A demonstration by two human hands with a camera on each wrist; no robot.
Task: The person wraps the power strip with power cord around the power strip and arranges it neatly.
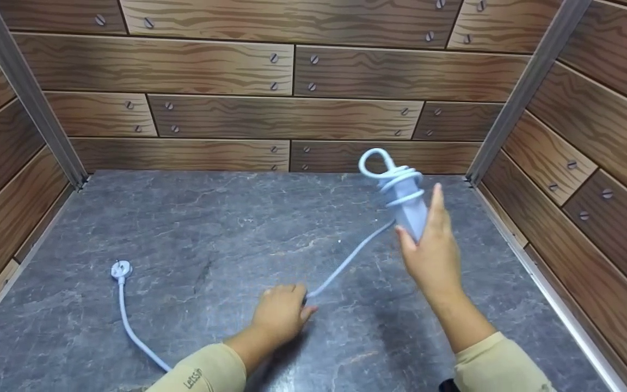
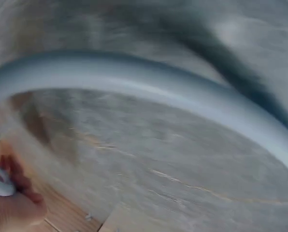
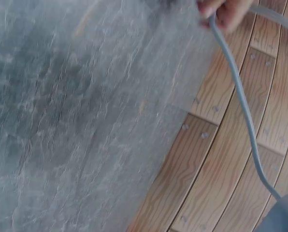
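My right hand (image 1: pixel 436 256) grips the lower end of a pale power strip (image 1: pixel 411 215), raised and tilted over the right side of the tabletop. Turns of its cord (image 1: pixel 400 177) wrap the strip's upper end, and one loop stands out above. From the strip another stretch runs down to my left hand (image 1: pixel 281 310), whose fingers curl round it near the front middle. The round plug (image 1: pixel 121 269) lies at the left, its cable passing under my left sleeve. A thick cord (image 2: pixel 134 84) arcs blurred across the left wrist view. In the right wrist view the cord (image 3: pixel 243 108) hangs between hand and strip.
Grey marbled tabletop (image 1: pixel 226 218) spreads beneath both hands. Wood-plank panels (image 1: pixel 226 114) stand at the back and on both sides, with metal posts (image 1: pixel 531 87) in the rear corners. A metal edge strip (image 1: pixel 569 321) follows the right side.
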